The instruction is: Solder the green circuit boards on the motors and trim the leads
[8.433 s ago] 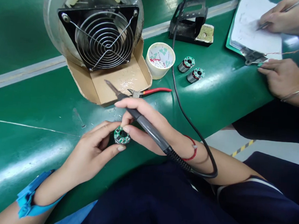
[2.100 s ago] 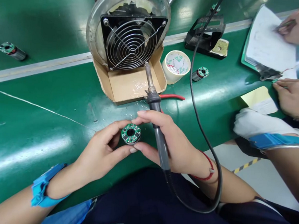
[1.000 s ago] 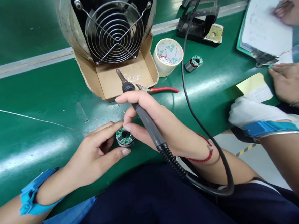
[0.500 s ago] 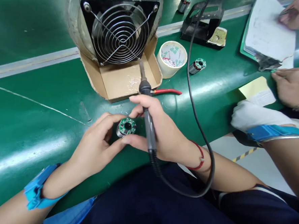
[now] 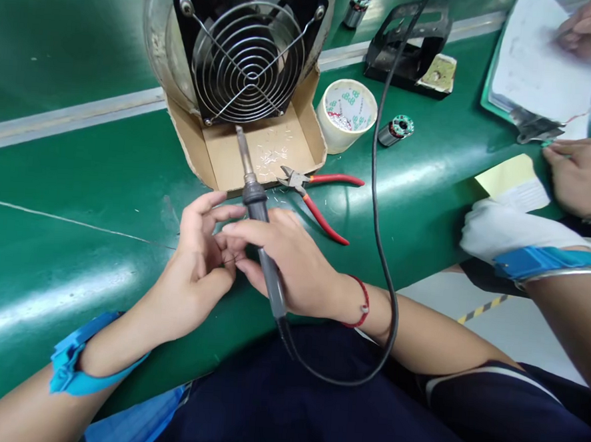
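My right hand (image 5: pixel 290 264) is closed round a soldering iron (image 5: pixel 267 262). The tip of the iron points up and away, towards the fan. My left hand (image 5: pixel 186 281) is closed, its fingers curled and its thumb against the right fingertips. A thin pale wire (image 5: pixel 75 221) runs across the table from the left edge to my left hand. Its thin end shows between the fingertips of both hands. The small round motor with a green circuit board is out of sight; whether my fingers cover it I cannot tell.
A fan (image 5: pixel 251 78) stands behind a cardboard tray (image 5: pixel 219 163) with wire clippings. Red-handled cutters (image 5: pixel 321 206) lie beside a tape roll (image 5: pixel 343 134). Another motor (image 5: pixel 397 130), an iron stand (image 5: pixel 411 48) and the iron's cable (image 5: pixel 377 152) are nearby. A co-worker's hand (image 5: pixel 581 175) touches a clipboard (image 5: pixel 530 68).
The motor between my hands has gone from view. My hands have come together, the right one moving left with the iron. The cutters now show fully, and the pale wire lies flatter.
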Available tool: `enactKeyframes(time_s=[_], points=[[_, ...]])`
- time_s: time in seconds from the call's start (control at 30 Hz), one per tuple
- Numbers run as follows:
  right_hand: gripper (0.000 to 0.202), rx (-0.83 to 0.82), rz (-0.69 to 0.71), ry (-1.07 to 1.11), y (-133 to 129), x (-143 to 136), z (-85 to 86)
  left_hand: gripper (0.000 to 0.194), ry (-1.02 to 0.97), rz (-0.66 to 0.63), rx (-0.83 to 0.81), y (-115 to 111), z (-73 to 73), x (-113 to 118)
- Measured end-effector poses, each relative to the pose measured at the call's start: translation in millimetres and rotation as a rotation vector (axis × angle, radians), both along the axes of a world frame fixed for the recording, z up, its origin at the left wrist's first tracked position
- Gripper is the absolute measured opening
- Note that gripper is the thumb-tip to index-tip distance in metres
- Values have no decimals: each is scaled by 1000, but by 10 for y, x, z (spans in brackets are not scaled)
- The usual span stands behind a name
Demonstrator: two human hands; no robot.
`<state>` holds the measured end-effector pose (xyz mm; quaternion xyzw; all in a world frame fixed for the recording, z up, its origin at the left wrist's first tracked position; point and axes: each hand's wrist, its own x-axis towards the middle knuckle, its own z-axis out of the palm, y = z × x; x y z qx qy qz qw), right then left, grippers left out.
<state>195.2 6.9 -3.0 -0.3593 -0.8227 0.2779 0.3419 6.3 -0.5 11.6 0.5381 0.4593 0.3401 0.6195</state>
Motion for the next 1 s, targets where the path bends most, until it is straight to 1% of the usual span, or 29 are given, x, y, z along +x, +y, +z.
enactKeyframes(time_s=[0.03,0.07,0.1,0.13,0.2,0.23,0.27,0.33,0.4,0.47,0.5,0.6,0.73,0.9,1.0], points=[[22,23,-3,32,-16,-25,4,76,30,-14,40,-7,33,-1],[19,50,-20,60,-27,-44,4,72,94,-44,109,-7,65,-10],[19,79,-59,94,-35,-53,3,61,191,-80,215,1,93,-27],[19,96,-108,129,-38,-50,4,45,316,-116,346,15,117,-50],[24,74,-197,190,-41,-4,17,12,569,-150,589,56,141,-108],[27,46,-222,218,-43,37,33,8,656,-147,657,78,140,-137],[29,15,-231,236,-49,86,53,12,704,-132,681,99,131,-163],[32,-24,-219,229,-75,197,99,11,713,-101,635,129,96,-197],[33,12,-222,223,-124,305,134,11,710,-124,579,146,55,-208],[31,54,-265,229,-191,394,138,12,741,-174,572,152,27,-203],[29,45,-298,251,-229,430,125,13,764,-194,581,152,20,-199],[23,-88,-380,344,-334,505,54,16,807,-209,633,148,15,-185],[13,-221,-394,421,-393,547,-26,15,819,-206,667,147,11,-168],[11,-335,-383,494,-346,542,-17,14,817,-197,697,155,-23,-148],[10,-356,-373,517,-319,535,11,15,835,-204,725,160,-40,-127]])
